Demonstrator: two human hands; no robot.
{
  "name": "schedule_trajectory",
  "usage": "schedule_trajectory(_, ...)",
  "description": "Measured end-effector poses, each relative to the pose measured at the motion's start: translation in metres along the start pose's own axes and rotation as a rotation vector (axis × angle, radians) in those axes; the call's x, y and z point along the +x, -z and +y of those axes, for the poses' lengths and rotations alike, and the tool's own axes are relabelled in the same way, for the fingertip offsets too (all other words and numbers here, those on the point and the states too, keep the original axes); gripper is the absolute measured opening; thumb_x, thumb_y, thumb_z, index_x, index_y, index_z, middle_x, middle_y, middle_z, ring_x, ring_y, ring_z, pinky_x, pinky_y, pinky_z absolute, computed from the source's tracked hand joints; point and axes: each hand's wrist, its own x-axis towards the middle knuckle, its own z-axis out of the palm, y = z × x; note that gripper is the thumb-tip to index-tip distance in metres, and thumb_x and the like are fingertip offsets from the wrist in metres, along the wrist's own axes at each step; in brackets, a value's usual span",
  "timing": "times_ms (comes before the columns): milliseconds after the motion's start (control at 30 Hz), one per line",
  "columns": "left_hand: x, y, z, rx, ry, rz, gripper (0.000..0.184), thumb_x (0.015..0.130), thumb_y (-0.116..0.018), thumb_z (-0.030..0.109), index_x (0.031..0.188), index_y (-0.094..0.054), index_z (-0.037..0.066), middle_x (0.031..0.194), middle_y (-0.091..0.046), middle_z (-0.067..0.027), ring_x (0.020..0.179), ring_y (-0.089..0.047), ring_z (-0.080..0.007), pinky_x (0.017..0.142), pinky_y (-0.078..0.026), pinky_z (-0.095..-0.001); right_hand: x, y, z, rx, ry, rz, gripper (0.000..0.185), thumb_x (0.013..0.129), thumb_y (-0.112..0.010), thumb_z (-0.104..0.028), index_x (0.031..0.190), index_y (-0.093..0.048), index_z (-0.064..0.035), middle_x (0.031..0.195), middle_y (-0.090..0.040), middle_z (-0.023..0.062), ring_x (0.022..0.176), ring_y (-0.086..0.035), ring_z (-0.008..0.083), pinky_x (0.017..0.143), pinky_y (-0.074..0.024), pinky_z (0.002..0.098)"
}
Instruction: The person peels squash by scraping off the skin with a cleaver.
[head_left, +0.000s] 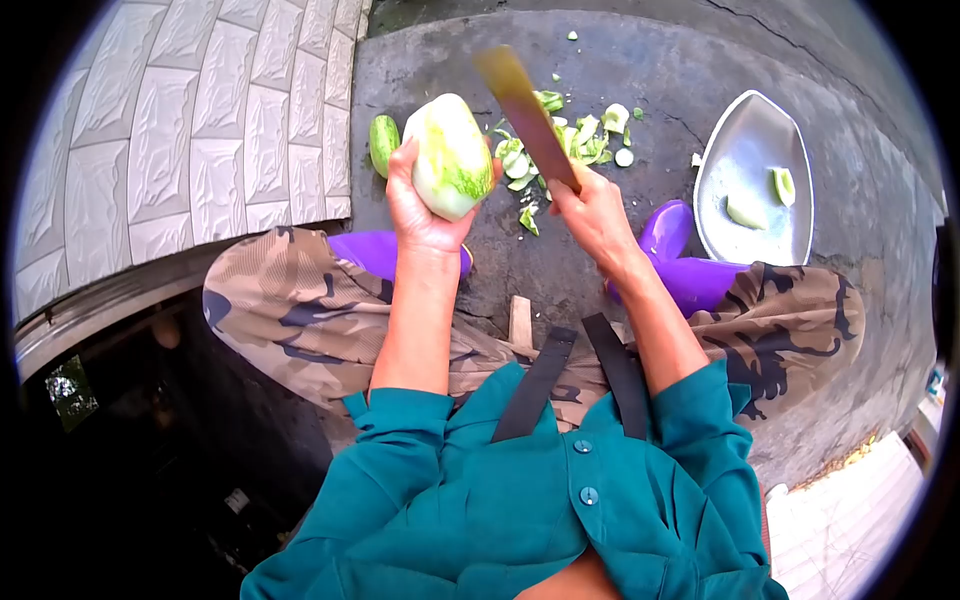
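Note:
My left hand (422, 210) is wrapped round a large, mostly peeled gourd (446, 150), holding it up above the ground with streaks of green skin still on its pale flesh. A broad-bladed knife (527, 118) is gripped in my right hand (597, 215). Its blade points up and to the left, slightly blurred, and is apart from the gourd. Behind the blade, green and white peelings (587, 140) lie scattered on the ground. Just left of the held gourd lies another green-skinned gourd (383, 145), partly hidden by my left hand.
On the right sits a metal basin (708, 165) holding pale cut pieces (747, 211). My purple boots (668, 232) stand on dark concrete (640, 60), either side of the working area. A tiled wall (215, 120) borders the left, and a small wooden block (520, 322) lies between my legs.

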Motion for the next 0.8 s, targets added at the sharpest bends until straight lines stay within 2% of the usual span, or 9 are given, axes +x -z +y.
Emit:
schedule_trajectory(67, 0.001, 0.003, 0.000, -0.113, 0.090, 0.015, 0.045, 0.079, -0.066, 0.036, 0.114, -0.061, 0.009, 0.112, -0.063, -0.0115, 0.096, -0.063, -0.0316, 0.083, -0.051, -0.0447, -0.007, -0.006, -0.016, -0.213, 0.349, 0.133, 0.025, 0.079, -0.058, -0.007, 0.103, -0.059, -0.0024, 0.078, -0.066, 0.0127, 0.070, -0.066, 0.0278, 0.064, -0.0510, 0.0377)
schedule_trajectory(100, -0.001, -0.002, -0.002, -0.069, 0.026, 0.161, 0.048, 0.082, -0.063, 0.039, 0.118, -0.058, 0.007, 0.112, -0.062, -0.0152, 0.096, -0.063, -0.0321, 0.084, -0.051, -0.0451, -0.011, -0.010, -0.020, -0.207, 0.352, 0.132, 0.025, 0.079, -0.058, -0.007, 0.103, -0.059, -0.0024, 0.078, -0.066, 0.0127, 0.070, -0.066, 0.0278, 0.064, -0.0510, 0.0377)
schedule_trajectory(167, -0.004, 0.008, -0.006, -0.172, 0.066, 0.073, 0.053, 0.085, -0.059, 0.043, 0.121, -0.055, 0.004, 0.112, -0.060, -0.0190, 0.093, -0.063, -0.0328, 0.085, -0.052, -0.0447, -0.019, -0.014, -0.026, -0.326, 0.722, 0.238, 0.032, 0.074, -0.066, 0.000, 0.105, -0.061, -0.0042, 0.083, -0.067, 0.0151, 0.074, -0.067, 0.0273, 0.066, -0.0521, 0.0358)
schedule_trajectory(200, 0.000, 0.013, 0.000, -0.289, 0.211, -0.050, 0.057, 0.086, -0.056, 0.045, 0.124, -0.052, 0.002, 0.113, -0.059, -0.0211, 0.092, -0.062, -0.0335, 0.086, -0.052, -0.0451, -0.021, -0.015, -0.028, -0.341, 0.776, 0.207, 0.037, 0.069, -0.069, 0.001, 0.105, -0.061, -0.0048, 0.088, -0.067, 0.0142, 0.079, -0.067, 0.0296, 0.068, -0.0524, 0.0366)
schedule_trajectory(300, 0.002, 0.022, -0.008, -0.282, 0.253, -0.107, 0.055, 0.087, -0.057, 0.043, 0.124, -0.052, 0.002, 0.114, -0.059, -0.0209, 0.093, -0.062, -0.0342, 0.085, -0.054, -0.0439, -0.028, -0.015, -0.036, -0.454, 0.933, 0.163, 0.039, 0.065, -0.070, -0.003, 0.103, -0.062, -0.0053, 0.077, -0.064, 0.0062, 0.064, -0.061, 0.0219, 0.058, -0.0459, 0.0326)
schedule_trajectory(400, -0.001, 0.018, -0.010, -0.326, 0.279, -0.130, 0.055, 0.087, -0.058, 0.042, 0.124, -0.052, 0.002, 0.115, -0.059, -0.0205, 0.094, -0.063, -0.0340, 0.083, -0.055, -0.0437, -0.029, -0.018, -0.038, -0.488, 0.985, 0.201, 0.041, 0.062, -0.069, -0.005, 0.102, -0.062, -0.0060, 0.074, -0.061, 0.0034, 0.059, -0.057, 0.0192, 0.053, -0.0409, 0.0312)
schedule_trajectory(567, 0.000, 0.022, -0.011, -0.350, 0.345, -0.230, 0.057, 0.087, -0.057, 0.042, 0.126, -0.049, 0.002, 0.118, -0.056, -0.0192, 0.098, -0.061, -0.0341, 0.084, -0.054, -0.0452, -0.028, -0.017, -0.039, -0.493, 0.979, 0.231, 0.040, 0.062, -0.068, -0.005, 0.102, -0.062, -0.0062, 0.072, -0.060, 0.0029, 0.058, -0.057, 0.0195, 0.053, -0.0405, 0.0309)
schedule_trajectory(800, 0.001, 0.027, -0.014, -0.370, 0.387, -0.218, 0.057, 0.087, -0.057, 0.042, 0.125, -0.048, 0.001, 0.119, -0.054, -0.0192, 0.102, -0.060, -0.0332, 0.088, -0.053, -0.0454, -0.027, -0.015, -0.036, -0.519, 0.945, 0.234, 0.039, 0.064, -0.068, -0.005, 0.102, -0.062, -0.0077, 0.072, -0.058, 0.0036, 0.059, -0.057, 0.0201, 0.053, -0.0410, 0.0316)
